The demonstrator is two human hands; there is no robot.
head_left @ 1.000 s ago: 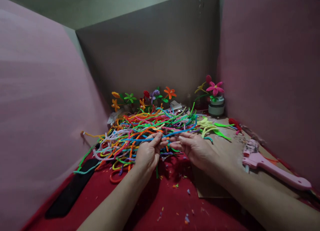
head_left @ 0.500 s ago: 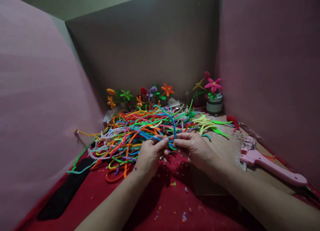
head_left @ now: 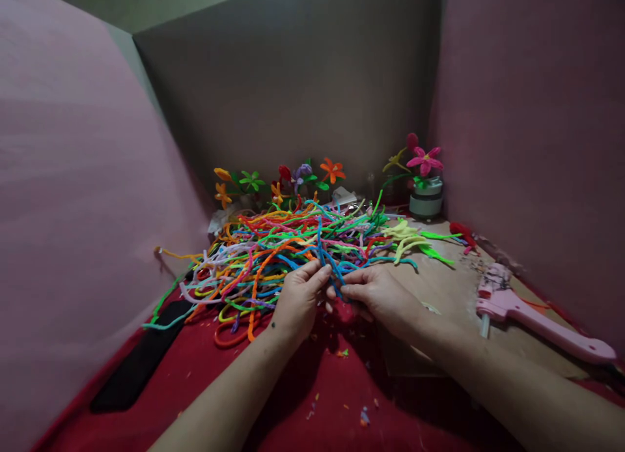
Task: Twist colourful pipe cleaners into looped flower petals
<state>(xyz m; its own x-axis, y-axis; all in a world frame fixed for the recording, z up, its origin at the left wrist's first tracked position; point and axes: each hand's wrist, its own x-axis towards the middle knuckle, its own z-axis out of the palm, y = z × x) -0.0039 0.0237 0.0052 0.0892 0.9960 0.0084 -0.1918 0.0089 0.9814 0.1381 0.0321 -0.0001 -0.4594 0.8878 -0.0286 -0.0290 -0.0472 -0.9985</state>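
Note:
Blue pipe cleaners (head_left: 320,242) are pinched between my two hands, with their free ends pointing up and away. My left hand (head_left: 300,297) grips them from the left with thumb and forefinger. On the other side, my right hand (head_left: 378,297) holds a blue strand between thumb and fingers, close to the left fingertips. How the strands cross between the fingers is partly hidden. Just beyond both hands lies a tangled heap of many-coloured pipe cleaners (head_left: 229,260), some of them blue.
A pink glue gun (head_left: 537,322) lies on a cardboard sheet (head_left: 439,296) at right. Pipe-cleaner flowers (head_left: 333,170) stand behind the heap, and a pink flower (head_left: 424,160) rises from a jar (head_left: 426,199). A black strip (head_left: 141,361) rests on the red cloth (head_left: 273,400) among fuzz scraps.
The blue strand that arched up over the heap is now lower, with shorter ends standing upright between my hands. The whole view has shifted slightly.

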